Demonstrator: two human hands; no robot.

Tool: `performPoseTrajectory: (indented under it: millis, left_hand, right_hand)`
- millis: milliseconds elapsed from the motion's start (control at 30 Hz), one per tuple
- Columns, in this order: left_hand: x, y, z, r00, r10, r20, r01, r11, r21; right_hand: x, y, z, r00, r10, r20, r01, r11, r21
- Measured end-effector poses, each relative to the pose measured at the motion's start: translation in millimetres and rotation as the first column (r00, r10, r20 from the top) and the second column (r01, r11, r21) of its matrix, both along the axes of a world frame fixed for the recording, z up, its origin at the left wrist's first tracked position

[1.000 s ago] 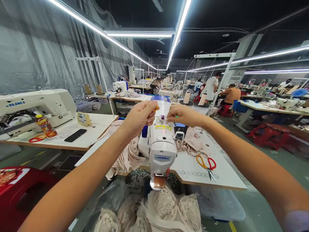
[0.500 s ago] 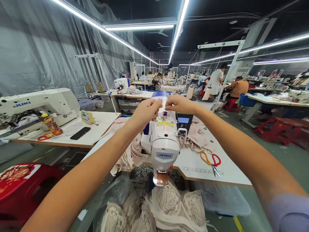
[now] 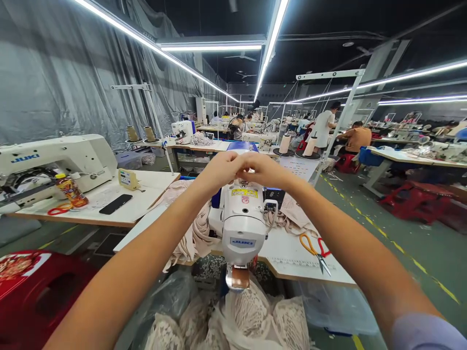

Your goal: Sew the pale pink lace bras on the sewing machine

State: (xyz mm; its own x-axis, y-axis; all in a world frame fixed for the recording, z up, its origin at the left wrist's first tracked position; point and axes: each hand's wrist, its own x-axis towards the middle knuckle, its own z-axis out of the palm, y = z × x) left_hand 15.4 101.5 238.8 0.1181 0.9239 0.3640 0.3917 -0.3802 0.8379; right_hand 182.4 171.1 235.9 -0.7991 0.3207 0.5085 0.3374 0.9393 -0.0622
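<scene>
Both arms reach forward over the white sewing machine (image 3: 243, 221). My left hand (image 3: 222, 170) and my right hand (image 3: 264, 169) meet above the machine's upper part, their fingers bent in and touching or nearly so. The fingers of each are closed in a pinch; whatever lies between them is too small to make out. Beige fabric strips (image 3: 193, 233) hang over the table left of the machine. Beige lace pieces (image 3: 251, 311) are heaped below its head. Scissors with orange and red handles (image 3: 316, 250) lie on the right of the table.
On the left table (image 3: 146, 194) are a phone (image 3: 116, 204), a bottle (image 3: 72, 190) and another sewing machine (image 3: 69, 160). A red stool (image 3: 40, 301) stands at lower left. A slanted thread-stand pole (image 3: 337, 121) rises beyond the right arm. Several people sit or stand farther back.
My two hands have come together from slightly apart and now cover more of the machine's top. The view has shifted slightly, with the machine a little lower and farther left.
</scene>
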Motion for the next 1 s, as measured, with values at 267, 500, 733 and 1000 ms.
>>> performPoseTrajectory:
  millis: [267,500,733,1000]
  left_hand:
    - [-1.2,-7.1,-11.4,0.998,-0.06,-0.028,0.055,0.986,-0.157]
    - [-13.8,-24.5,-28.7,0.929,-0.084,0.361,0.182,0.952,-0.248]
    - [-37.2,-85.7,-60.4,0.94,0.022,0.341,0.035,0.986,-0.163]
    - [-28.2,-157.5,-177.3,0.952,0.305,-0.027,-0.305,0.936,-0.176]
  right_hand:
    - [28.8,-15.0,-13.3,0.994,-0.078,-0.071,0.06,0.971,-0.232]
    - [-6.4,-13.2,-13.6,0.99,-0.135,-0.044,0.125,0.974,-0.187]
    - [-36.7,-8.8,-4.6,0.926,-0.378,-0.013,0.367,0.906,-0.213]
    - [-18.5,-19.9,8.0,0.874,-0.481,-0.065,0.461,0.864,-0.202]
